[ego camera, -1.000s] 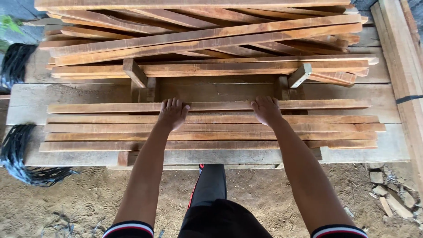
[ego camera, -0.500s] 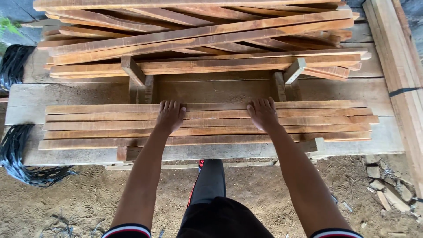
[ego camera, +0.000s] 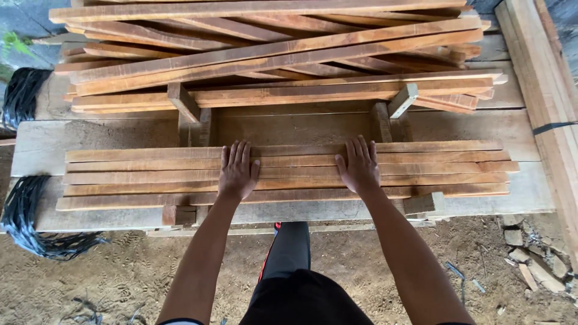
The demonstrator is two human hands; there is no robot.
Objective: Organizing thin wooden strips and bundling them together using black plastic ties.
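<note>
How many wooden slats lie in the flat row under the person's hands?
5, side by side: farthest slat, second, third, fourth, nearest. Both hands rest flat on them; more may lie beneath.

The slats (ego camera: pixel 289 171) in the near row are raw sawn wood, orange-brown, matt, with rough faces and darker streaks along the grain. Same stuff in the far pile (ego camera: pixel 271 54), just messier. The big planks (ego camera: pixel 108 135) underneath are paler, greyish weathered wood, dusty and dull. On the left there's a bundle of black strapping (ego camera: pixel 24 216), looks like plastic with a slight sheen. Ground (ego camera: pixel 120 277) is loose sandy dirt, with stone bits on the right
</note>
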